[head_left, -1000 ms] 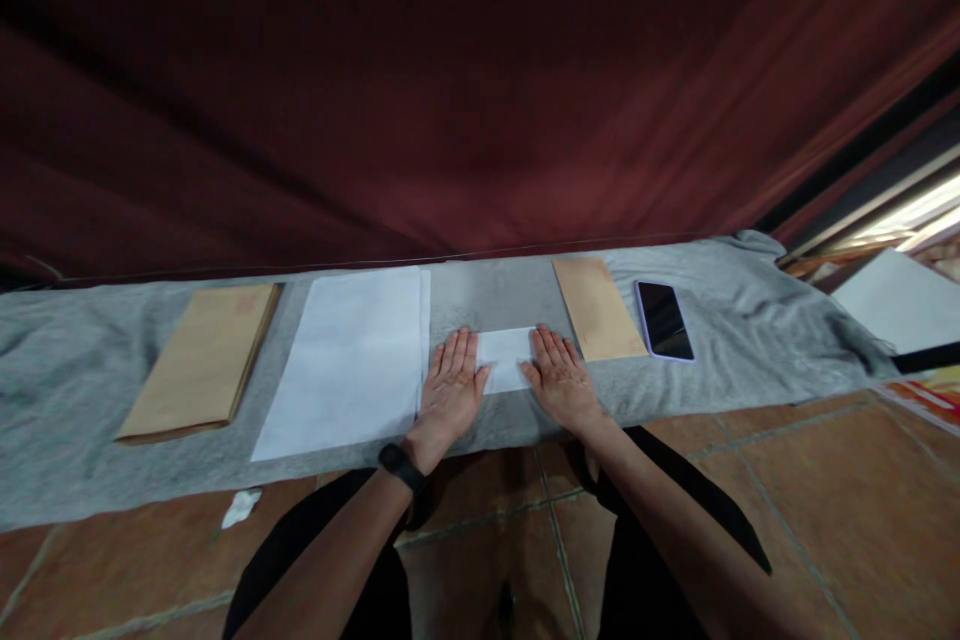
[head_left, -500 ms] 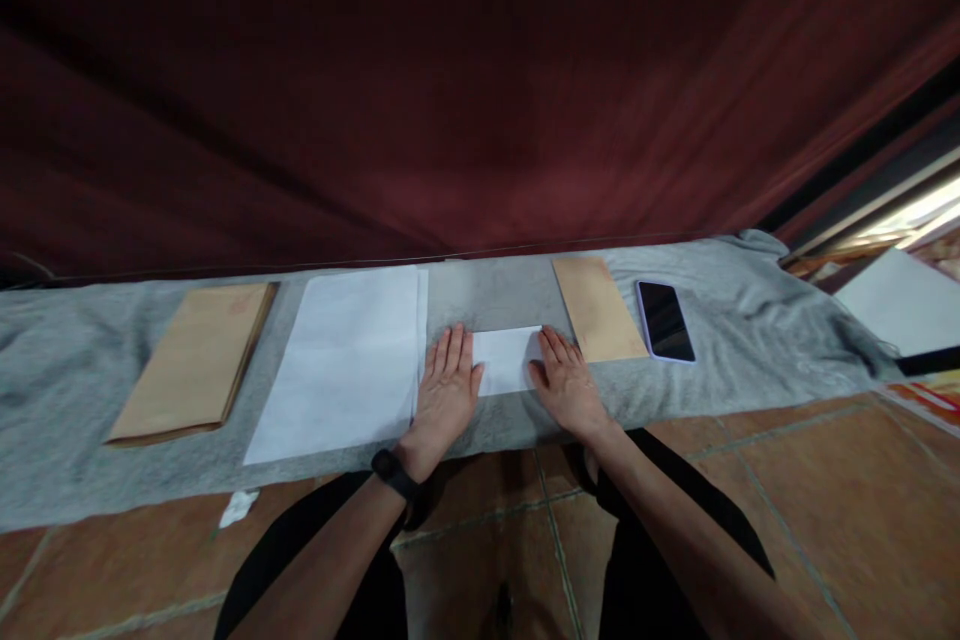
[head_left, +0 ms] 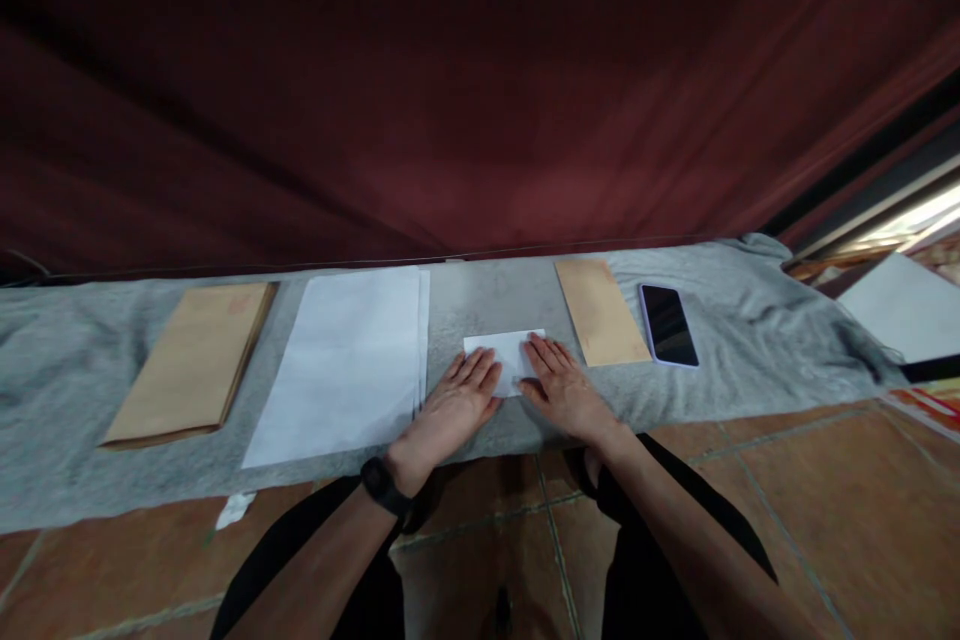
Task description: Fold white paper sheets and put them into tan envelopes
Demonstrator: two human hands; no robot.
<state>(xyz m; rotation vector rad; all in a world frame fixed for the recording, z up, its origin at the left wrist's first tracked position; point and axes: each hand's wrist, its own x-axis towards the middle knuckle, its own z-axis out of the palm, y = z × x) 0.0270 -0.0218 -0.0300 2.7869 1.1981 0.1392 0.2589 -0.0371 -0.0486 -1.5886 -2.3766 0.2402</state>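
A small white folded paper (head_left: 508, 352) lies flat on the grey cloth (head_left: 491, 292) in front of me. My left hand (head_left: 463, 398) rests across its left part, palm down with fingers stretched out. On its right part lies my right hand (head_left: 561, 386), also flat, fingers extended. Both hands cover the paper's sides and near corners. To the left is a stack of larger white sheets (head_left: 341, 360), close to my left wrist. A brown envelope (head_left: 602, 313) lies just beyond my right hand.
A pile of brown envelopes (head_left: 191, 360) lies at the far left of the cloth. At the right is a phone (head_left: 669, 325) with a purple edge. A dark red curtain (head_left: 465, 120) hangs behind. On the tiled floor lies a white scrap (head_left: 235, 510).
My left hand has slid to the right, from the paper's left edge onto the paper. The paper's far edge now tilts slightly. My right hand has barely moved.
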